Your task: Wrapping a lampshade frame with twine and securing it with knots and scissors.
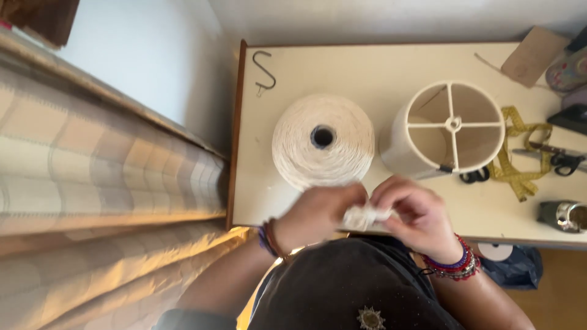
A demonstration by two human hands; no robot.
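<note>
My left hand (315,214) and my right hand (416,214) meet at the table's near edge, both pinching a small bundle of white cord (362,217) between them. Both hands are blurred. Just beyond them stands a large cone of cream cord (323,139), seen from above with its dark core. To its right stands a small white lampshade frame (449,125) with a cross-shaped wire top. Beaded bracelets circle both wrists.
On the cream table (367,67) lie a metal S-hook (264,72), a yellow tape measure (516,153), scissors (559,159), a brown card (533,55) and a metal cup (565,215). A checked curtain (92,177) hangs at the left.
</note>
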